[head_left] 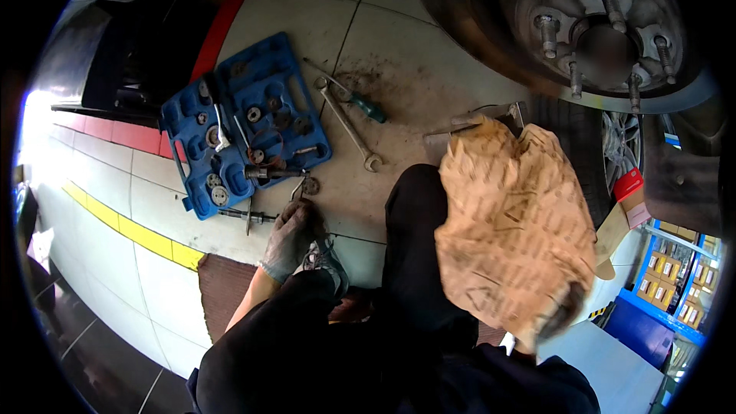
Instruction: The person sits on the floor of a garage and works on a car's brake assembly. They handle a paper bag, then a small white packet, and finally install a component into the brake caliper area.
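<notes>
Left hand (290, 236) (gloved) is being closed on a small metal tool (300, 188) on the tiled floor (399, 69), beside the open blue tool case (245, 119). Crumpled brown paper (510, 222) is being gripped by the right hand (553, 316), blurred, below the wheel hub (602, 27).

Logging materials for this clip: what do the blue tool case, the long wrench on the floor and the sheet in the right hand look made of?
Blue tool case: moulded plastic, matt, with shaped recesses. Long wrench: bare metal, silvery sheen. Sheet held by the right hand: crumpled brown paper or thin cardboard, judging by its creases; motion blur leaves it open.
</notes>
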`<move>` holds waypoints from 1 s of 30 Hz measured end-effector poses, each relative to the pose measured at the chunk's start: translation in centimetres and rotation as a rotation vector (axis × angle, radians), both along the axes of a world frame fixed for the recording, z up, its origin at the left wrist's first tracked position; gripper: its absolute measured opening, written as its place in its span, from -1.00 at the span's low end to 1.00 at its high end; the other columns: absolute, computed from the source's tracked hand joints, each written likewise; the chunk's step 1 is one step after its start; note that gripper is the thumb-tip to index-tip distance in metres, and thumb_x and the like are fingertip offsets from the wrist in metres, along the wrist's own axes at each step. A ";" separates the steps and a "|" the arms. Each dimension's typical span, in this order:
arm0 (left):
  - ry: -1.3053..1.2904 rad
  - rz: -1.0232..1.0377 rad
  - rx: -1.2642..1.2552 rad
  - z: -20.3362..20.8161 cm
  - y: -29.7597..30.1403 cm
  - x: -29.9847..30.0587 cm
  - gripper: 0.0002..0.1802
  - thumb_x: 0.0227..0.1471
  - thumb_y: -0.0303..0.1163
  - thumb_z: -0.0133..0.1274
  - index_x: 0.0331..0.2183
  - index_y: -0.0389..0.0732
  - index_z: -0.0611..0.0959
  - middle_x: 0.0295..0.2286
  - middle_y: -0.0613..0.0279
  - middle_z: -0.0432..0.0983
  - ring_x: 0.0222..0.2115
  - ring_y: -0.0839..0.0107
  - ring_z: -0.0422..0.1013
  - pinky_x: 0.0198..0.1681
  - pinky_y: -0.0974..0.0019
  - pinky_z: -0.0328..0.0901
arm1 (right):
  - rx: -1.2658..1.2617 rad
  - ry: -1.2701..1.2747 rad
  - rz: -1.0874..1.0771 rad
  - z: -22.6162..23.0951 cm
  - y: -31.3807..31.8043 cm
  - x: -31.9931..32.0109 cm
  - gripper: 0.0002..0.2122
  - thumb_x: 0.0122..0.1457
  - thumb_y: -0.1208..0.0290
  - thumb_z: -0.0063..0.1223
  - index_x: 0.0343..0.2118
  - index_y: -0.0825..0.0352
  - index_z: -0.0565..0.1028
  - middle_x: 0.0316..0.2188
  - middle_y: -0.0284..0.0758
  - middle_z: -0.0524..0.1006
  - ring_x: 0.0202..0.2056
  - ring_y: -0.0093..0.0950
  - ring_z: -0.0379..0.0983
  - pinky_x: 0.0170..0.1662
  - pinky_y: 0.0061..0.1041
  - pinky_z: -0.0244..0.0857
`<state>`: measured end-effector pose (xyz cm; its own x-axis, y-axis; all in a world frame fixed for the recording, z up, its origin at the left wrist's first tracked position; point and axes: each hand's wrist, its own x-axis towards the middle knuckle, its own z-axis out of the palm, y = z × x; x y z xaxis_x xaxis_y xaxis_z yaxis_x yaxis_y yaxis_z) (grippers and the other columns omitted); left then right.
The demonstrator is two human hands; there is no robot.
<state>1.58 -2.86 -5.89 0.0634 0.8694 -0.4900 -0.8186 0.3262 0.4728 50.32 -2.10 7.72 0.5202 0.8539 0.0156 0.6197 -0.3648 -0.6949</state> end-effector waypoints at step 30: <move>0.816 -0.348 -0.202 -1.1 -0.5 -0.1 -0.62 0.16 -0.17 -0.01 -0.12 -0.26 0.55 -0.25 0.19 0.44 -0.17 0.37 0.37 -0.08 0.34 0.27 | -0.726 -0.345 0.538 -18.9 23.7 -5.7 -0.43 0.27 0.12 -0.17 0.24 0.33 0.07 0.22 -0.20 0.12 0.24 -0.27 -0.03 0.27 -0.45 -0.24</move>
<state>1.50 -3.33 -7.00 -0.1269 0.7588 -0.6388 -0.0949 0.6318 0.7693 44.61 21.60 -11.23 0.1223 0.8386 -0.5309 0.9571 -0.2413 -0.1607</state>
